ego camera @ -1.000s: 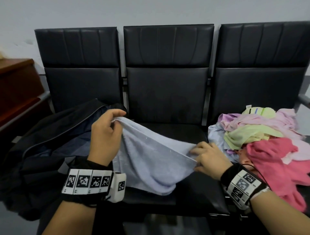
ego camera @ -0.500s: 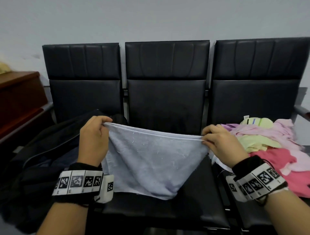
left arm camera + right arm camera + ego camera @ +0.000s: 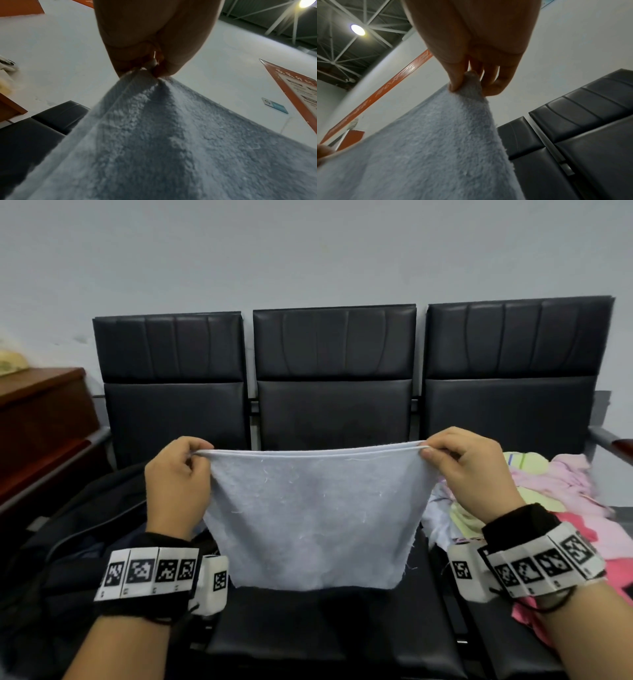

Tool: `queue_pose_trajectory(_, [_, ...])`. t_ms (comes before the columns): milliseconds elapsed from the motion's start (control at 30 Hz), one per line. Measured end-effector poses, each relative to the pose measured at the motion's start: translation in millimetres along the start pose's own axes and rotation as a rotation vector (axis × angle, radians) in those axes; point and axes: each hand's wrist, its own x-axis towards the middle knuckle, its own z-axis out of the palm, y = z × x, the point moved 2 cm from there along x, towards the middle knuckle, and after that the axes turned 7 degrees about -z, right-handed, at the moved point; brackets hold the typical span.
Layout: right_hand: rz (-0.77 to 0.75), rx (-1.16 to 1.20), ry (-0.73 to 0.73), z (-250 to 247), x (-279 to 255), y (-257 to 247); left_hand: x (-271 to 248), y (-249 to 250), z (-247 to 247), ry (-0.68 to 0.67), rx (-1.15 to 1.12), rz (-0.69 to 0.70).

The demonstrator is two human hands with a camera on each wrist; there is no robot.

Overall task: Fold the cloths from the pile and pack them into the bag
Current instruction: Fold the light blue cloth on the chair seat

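A pale blue cloth [image 3: 311,518] hangs doubled over in the air above the middle seat, its top edges stretched level. My left hand [image 3: 191,457] pinches its top left corner and my right hand [image 3: 431,451] pinches its top right corner. The left wrist view shows fingers [image 3: 137,59] clamped on the cloth [image 3: 171,142]; the right wrist view shows thumb and fingers [image 3: 457,81] nipping the cloth [image 3: 436,148]. The pile of pink, yellow and white cloths [image 3: 548,501] lies on the right seat. A dark bag [image 3: 78,535] lies open on the left seat.
A row of black padded seats [image 3: 334,412] stands against a grey wall. A brown wooden cabinet [image 3: 37,419] is at the far left. An armrest [image 3: 613,443] ends the row at the right.
Both hands have lifted the blue cloth off the seat and pulled its top edge taut and level. The right hand rose from near the pile to the height of the left.
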Motion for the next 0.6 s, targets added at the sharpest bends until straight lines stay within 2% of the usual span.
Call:
queue_pose_trajectory(133, [0.089, 0.154, 0.130, -15, -4, -5, -3, 9, -11, 0.033, -0.031, -0.005])
queue_pose_trajectory(267, [0.110, 0.254, 0.244, -30, 7, -12, 3, 21, -23, 0.089, -0.080, 0.043])
queue_pose_trajectory(333, [0.126, 0.283, 0.227, -27, 13, -8, 9, 16, -20, 0.064, -0.087, 0.025])
queue_pose_trajectory(500, [0.284, 0.224, 0.070, 11, 20, 23, 16, -23, 30, -0.161, -0.031, -0.217])
queue_pose_trajectory(600, [0.308, 0.107, 0.038, 24, 25, 35, 25, -32, 48, -0.197, -0.019, -0.226])
